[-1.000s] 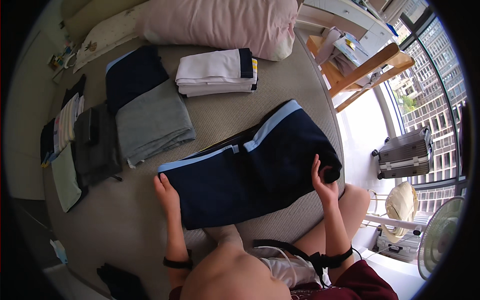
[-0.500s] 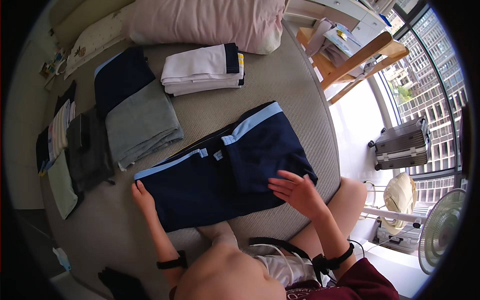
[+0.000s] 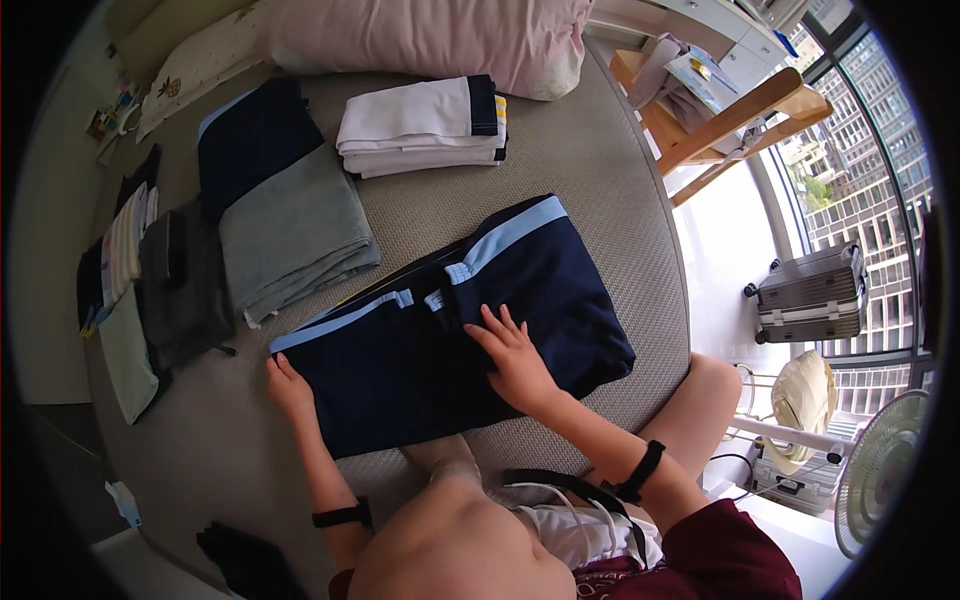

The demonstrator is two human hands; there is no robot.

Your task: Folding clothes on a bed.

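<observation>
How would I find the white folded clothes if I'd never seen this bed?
Start at the big pink pillow at the bed's head. Right below it lies the white folded stack. It is the only white pile, with a dark band and yellow stripe at its right end.

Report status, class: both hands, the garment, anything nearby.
Left hand flat on shorts' left edge. Right hand flat, pressing their middle. Navy shorts spread on bed. Grey folded pile close by, apart.
</observation>
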